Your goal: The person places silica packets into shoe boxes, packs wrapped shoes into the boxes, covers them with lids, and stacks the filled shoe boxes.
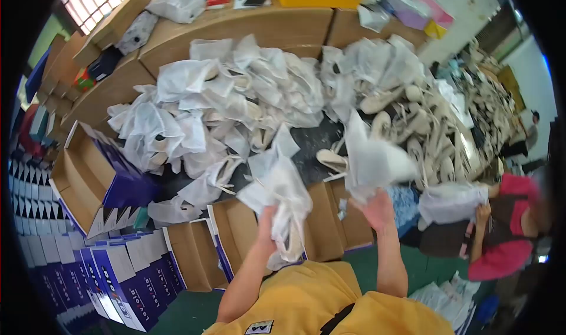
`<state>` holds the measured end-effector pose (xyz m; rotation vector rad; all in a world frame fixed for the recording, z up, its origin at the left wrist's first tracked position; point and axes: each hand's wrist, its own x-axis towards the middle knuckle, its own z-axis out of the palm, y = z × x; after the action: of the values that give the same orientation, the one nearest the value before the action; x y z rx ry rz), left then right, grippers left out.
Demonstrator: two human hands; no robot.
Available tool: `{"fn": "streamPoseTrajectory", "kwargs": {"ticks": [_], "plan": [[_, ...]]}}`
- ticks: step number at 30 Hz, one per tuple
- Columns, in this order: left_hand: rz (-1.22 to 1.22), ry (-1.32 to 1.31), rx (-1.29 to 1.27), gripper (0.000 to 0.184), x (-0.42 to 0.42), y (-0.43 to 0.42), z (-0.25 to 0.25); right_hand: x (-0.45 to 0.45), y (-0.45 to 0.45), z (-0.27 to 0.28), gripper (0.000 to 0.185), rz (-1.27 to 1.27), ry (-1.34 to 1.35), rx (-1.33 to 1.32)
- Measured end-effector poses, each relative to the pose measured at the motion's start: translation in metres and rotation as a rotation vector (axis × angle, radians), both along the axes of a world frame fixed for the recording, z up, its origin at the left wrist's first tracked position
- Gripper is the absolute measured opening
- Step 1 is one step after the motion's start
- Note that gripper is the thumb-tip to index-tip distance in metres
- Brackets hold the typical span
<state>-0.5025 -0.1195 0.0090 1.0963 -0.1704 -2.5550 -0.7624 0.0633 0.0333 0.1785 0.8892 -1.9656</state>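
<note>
In the head view, the left hand (pixel 266 226) closes around a bagged shoe (pixel 290 229), apparently to keep the wrapping together. The right hand (pixel 377 210) grips a blurred white bag (pixel 377 164) by its near end, contents unclear. Open boxes (pixel 323 223) line the table's (pixel 309 140) near edge, seemingly for easy reach; bare tabletop between the heaps (pixel 236 93) leaves narrow room.
</note>
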Motion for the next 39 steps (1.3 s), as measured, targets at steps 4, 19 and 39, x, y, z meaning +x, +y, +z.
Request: {"fn": "streamPoseTrajectory", "kwargs": {"ticks": [4, 19, 39], "plan": [[-0.399, 0.069, 0.329, 0.05, -0.014, 0.076, -0.056, 0.014, 0.052, 0.019, 0.055, 0.367, 1.278, 0.437], [-0.096, -0.922, -1.511, 0.05, -0.029, -0.077, -0.042, -0.127, -0.127, -0.027, 0.026, 0.591, 1.959, 1.035], [-0.534, -0.954, -2.273, 0.048, 0.059, -0.184, 0.03, -0.11, -0.196, -0.047, 0.073, 0.177, -0.015, 0.195]]}}
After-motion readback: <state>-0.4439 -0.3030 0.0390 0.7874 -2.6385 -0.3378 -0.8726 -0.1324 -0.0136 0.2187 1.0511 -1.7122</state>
